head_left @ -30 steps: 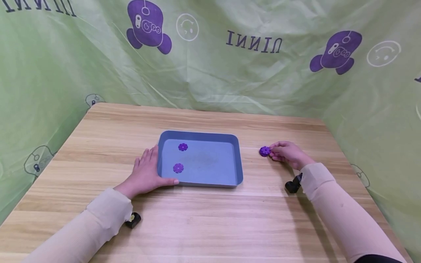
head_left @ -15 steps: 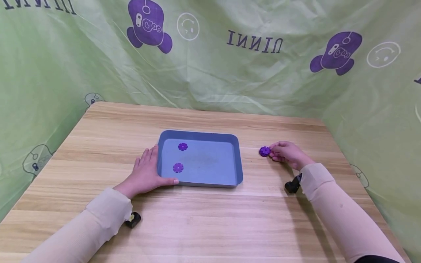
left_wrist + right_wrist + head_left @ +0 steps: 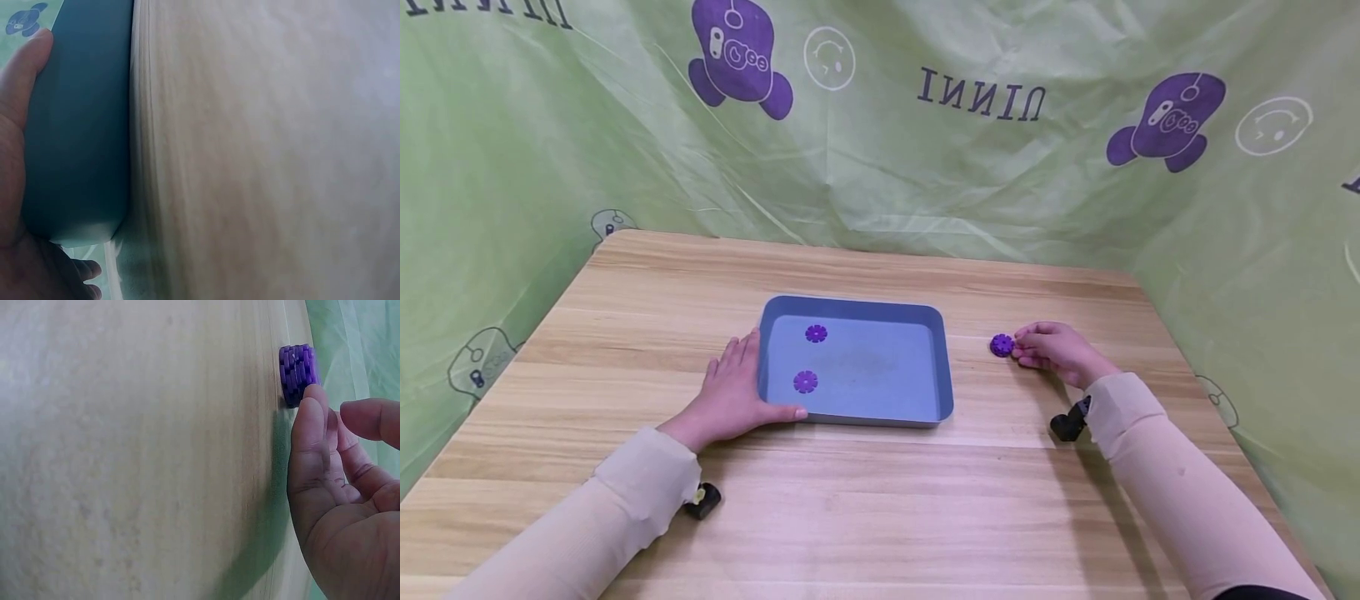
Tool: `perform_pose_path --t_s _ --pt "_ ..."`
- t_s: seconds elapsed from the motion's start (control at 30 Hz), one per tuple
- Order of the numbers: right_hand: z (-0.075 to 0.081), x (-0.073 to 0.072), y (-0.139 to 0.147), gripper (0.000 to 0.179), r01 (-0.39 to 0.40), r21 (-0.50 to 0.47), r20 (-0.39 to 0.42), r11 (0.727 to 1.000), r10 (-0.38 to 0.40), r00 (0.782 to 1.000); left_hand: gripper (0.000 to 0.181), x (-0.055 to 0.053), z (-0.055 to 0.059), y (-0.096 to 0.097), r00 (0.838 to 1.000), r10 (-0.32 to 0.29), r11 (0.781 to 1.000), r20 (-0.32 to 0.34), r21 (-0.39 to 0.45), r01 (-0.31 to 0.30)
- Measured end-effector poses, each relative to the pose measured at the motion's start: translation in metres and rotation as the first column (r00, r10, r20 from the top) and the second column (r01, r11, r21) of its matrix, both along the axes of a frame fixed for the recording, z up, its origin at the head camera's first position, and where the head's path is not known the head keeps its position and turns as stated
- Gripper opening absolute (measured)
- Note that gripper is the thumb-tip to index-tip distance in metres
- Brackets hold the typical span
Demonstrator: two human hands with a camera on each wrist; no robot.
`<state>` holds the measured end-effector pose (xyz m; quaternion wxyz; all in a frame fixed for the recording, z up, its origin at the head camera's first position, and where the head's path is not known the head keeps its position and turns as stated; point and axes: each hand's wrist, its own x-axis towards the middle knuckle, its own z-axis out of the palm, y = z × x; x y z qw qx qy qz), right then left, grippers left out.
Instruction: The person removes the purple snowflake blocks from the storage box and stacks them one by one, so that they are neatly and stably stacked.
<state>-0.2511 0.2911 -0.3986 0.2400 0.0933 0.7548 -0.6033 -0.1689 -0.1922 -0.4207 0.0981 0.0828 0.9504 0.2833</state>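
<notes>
My right hand (image 3: 1056,352) has its fingertips at the near edge of a short stack of purple notched interlocking discs (image 3: 1002,345) on the table, right of the tray. In the right wrist view, thumb and a fingertip meet at the top edge of the stack (image 3: 296,375), while another finger (image 3: 369,419) stays apart above. Around the near left corner of a blue-grey rectangular tray (image 3: 887,367) my left hand (image 3: 733,404) lies with fingers spread, thumb along the front wall. Two more purple discs, a rear one (image 3: 816,333) and a front one (image 3: 806,382), lie flat in the tray's left half.
The wood-grain table (image 3: 880,508) runs back to a green printed curtain (image 3: 880,167) that encloses the far side and both flanks. A small black wrist camera hangs under each sleeve, the left one (image 3: 703,502) and the right one (image 3: 1070,423), close over the tabletop.
</notes>
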Motion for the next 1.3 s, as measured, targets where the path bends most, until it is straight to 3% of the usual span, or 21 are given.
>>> perform_pose_path --t_s 0.27,0.37,0.43,0.5,0.6,0.7,0.73,0.8,0.9,1.03,1.3 --pt "0.003 0.001 -0.001 0.017 -0.015 0.024 -0.023 1.000 0.016 1.000 0.144 0.000 0.000 -0.001 1.000 0.001 1.000 -0.006 0.009 -0.001" --pt "0.005 0.001 -0.001 0.023 -0.054 0.120 -0.079 0.991 0.064 0.995 0.144 0.000 0.000 -0.001 1.000 0.000 1.000 -0.004 0.005 0.000" --pt "0.008 0.000 -0.002 0.029 -0.099 0.248 -0.139 0.964 0.136 0.981 0.144 0.000 0.000 -0.001 1.000 0.001 1.000 -0.001 0.005 -0.001" --pt "0.012 -0.001 -0.006 0.038 -0.150 0.414 -0.188 0.898 0.245 0.951 0.144 0.000 0.001 -0.001 1.000 0.001 1.000 0.003 0.006 -0.001" --pt "0.017 -0.004 -0.015 0.048 -0.217 0.647 -0.204 0.731 0.440 0.874 0.145 0.000 0.001 -0.001 1.000 0.002 1.000 0.007 0.009 -0.002" --pt "0.020 -0.008 -0.026 0.052 -0.264 0.773 -0.166 0.577 0.585 0.794 0.144 0.000 0.001 -0.001 1.000 0.003 1.000 0.010 0.014 -0.003" --pt "0.020 -0.009 -0.029 0.052 -0.274 0.796 -0.151 0.540 0.615 0.774 0.144 0.000 0.001 -0.001 1.000 0.003 1.000 0.010 0.016 -0.003" --pt "0.020 -0.010 -0.034 0.050 -0.284 0.822 -0.132 0.493 0.651 0.748 0.144 0.000 0.001 -0.001 1.000 0.002 1.000 0.015 0.020 -0.002" --pt "0.017 -0.011 -0.039 0.048 -0.291 0.839 -0.127 0.461 0.685 0.717 0.144 0.000 -0.001 -0.001 1.000 0.003 1.000 0.020 0.027 -0.003" --pt "0.014 -0.012 -0.042 0.042 -0.285 0.848 -0.139 0.447 0.707 0.694 0.144 0.000 -0.001 0.000 1.000 0.001 1.000 0.022 0.026 -0.002" --pt "0.012 -0.014 -0.046 0.029 -0.278 0.855 -0.141 0.438 0.711 0.689 0.144 -0.001 -0.002 -0.001 1.000 -0.003 1.000 0.023 0.022 0.003"
